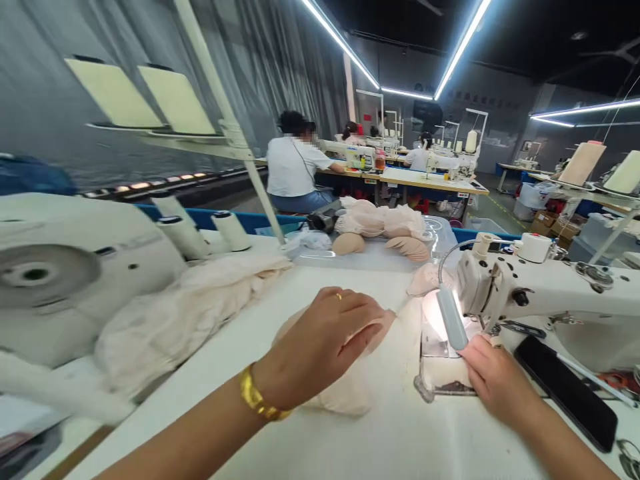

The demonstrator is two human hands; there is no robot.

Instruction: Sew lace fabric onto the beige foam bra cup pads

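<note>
My left hand (333, 343), with a gold ring and bracelet, is closed over a pale beige fabric piece (384, 327), whose edge sticks out past the fingers. More of the soft beige cloth (345, 395) lies on the white table under that hand. At the sewing machine (545, 283) on the right, my right hand (500, 380) has its fingers drawn together beside the needle area. A small grey lamp (451, 319) on a bent neck lights this spot and partly covers the fingertips, so what they grip cannot be made out. Beige fabric (414, 327) also lies left of the machine bed.
A black phone (567, 390) lies right of my right hand. Behind, a clear tray (315, 260) holds round beige pads (407, 248) and bundled cloth (380, 220). Thread cones (230, 231), a fabric heap (185, 320) and another machine (75, 273) stand left. A co-worker (297, 163) sits ahead.
</note>
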